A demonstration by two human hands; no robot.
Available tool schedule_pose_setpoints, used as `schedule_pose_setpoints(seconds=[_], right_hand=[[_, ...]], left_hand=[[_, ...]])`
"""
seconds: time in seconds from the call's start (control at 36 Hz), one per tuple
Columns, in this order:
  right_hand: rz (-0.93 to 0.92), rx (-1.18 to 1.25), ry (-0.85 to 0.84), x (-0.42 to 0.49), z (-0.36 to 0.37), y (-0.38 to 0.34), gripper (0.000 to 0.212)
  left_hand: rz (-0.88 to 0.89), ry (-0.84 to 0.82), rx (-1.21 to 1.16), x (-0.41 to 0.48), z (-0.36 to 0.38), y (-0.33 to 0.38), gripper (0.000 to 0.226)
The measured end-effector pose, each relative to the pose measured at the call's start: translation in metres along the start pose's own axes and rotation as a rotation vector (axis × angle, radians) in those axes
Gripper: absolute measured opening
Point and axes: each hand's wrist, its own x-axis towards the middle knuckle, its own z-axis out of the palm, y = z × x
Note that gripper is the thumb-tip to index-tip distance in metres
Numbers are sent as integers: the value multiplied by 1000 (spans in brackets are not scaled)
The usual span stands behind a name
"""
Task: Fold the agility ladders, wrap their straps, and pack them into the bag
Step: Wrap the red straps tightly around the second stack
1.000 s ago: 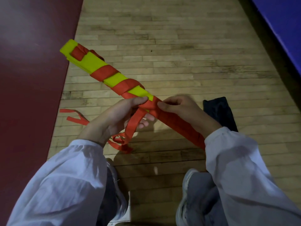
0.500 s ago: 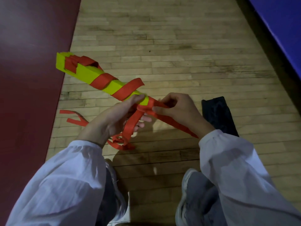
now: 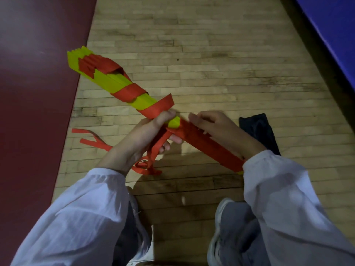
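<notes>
The folded agility ladder (image 3: 113, 81) is a long stack of yellow rungs held slantwise above the floor, with an orange strap (image 3: 159, 107) wound around it in several turns. My left hand (image 3: 146, 137) grips the stack near its middle, thumb on top, with loose strap running down through its fingers. My right hand (image 3: 217, 127) lies on the near, strap-covered half of the stack (image 3: 209, 146), fingers curled over its edge. The strap's loose tail (image 3: 92, 143) trails onto the floor at the left. A black bag (image 3: 259, 129) lies flat on the floor just behind my right wrist.
A wooden plank floor (image 3: 211, 54) spreads ahead. A dark red mat (image 3: 34, 93) borders it on the left and a blue mat (image 3: 334, 31) on the far right. My knees and grey shoes (image 3: 221, 237) are at the bottom of the view.
The stack has rolled, so its far end now shows the fanned rung edges. The far strap turns look looser. My right hand has shifted to lie over the wrapped near half.
</notes>
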Motion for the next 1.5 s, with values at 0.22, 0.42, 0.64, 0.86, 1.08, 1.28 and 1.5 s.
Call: schedule_pose_setpoints(seconds=[0.22, 0.42, 0.64, 0.86, 1.08, 1.28, 1.5], right_hand=[[122, 36, -250, -1, -4, 2, 73], [103, 42, -205, -3, -1, 2, 74], [32, -3, -64, 3, 5, 6, 54], [-28, -116, 59, 7, 18, 6, 41], [-28, -250, 174, 8, 21, 10, 49], [-48, -275, 227, 9, 25, 11, 54], [-11, -107, 156, 5, 17, 7, 51]], left_hand=[[79, -20, -4, -3, 6, 4, 45], [2, -69, -39, 0, 6, 5, 57], [-122, -130, -94, -1, 1, 6, 66], [-113, -114, -141, 2, 2, 6, 75], [-132, -86, -215, 6, -2, 4, 70], [-76, -10, -165, 8, 0, 1, 33], [-45, -64, -170, 7, -3, 2, 33]])
